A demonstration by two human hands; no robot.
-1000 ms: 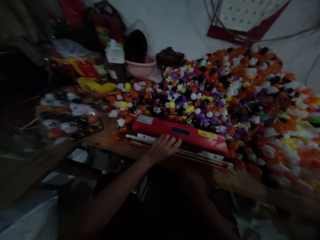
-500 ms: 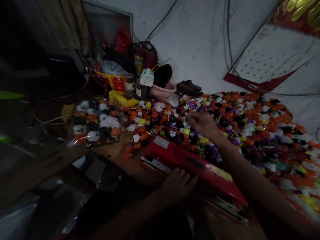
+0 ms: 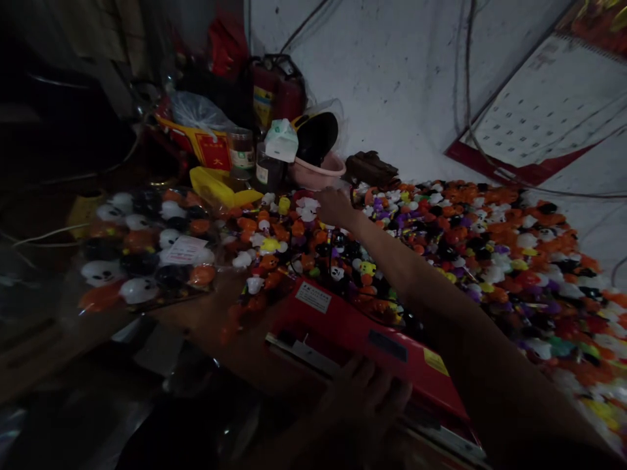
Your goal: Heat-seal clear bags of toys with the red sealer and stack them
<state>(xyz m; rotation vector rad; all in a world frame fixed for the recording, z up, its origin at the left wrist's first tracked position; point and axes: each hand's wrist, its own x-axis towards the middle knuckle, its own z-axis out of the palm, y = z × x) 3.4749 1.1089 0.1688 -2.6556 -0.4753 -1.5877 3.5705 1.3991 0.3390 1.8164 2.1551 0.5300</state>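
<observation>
My left hand (image 3: 367, 391) lies on the front edge of a red sealing machine (image 3: 337, 313), its fingers apart and nothing seen in them. The machine sits at a slant on the wooden table, a pale metal strip along its front. Beyond it, my right hand (image 3: 337, 207) reaches over the pile of small plastic figures (image 3: 475, 241), which are orange, white, black, purple and yellow. Its fingertips are at a cluster of white figures (image 3: 307, 209) by a red rim; they are dim and bent down, so any grip is hidden.
A clear bag of figures (image 3: 147, 248) with a white label lies at left. Behind stand a yellow scoop-like piece (image 3: 220, 188), jars (image 3: 241, 153), a pink basin (image 3: 318, 171) holding a dark helmet, and fire extinguishers (image 3: 277, 91). A calendar (image 3: 548, 104) hangs on the wall.
My right hand has moved left and farther away, from mid-pile to the white figures. My left hand stays at the machine's front, its fingers now more spread. The view has shifted slightly.
</observation>
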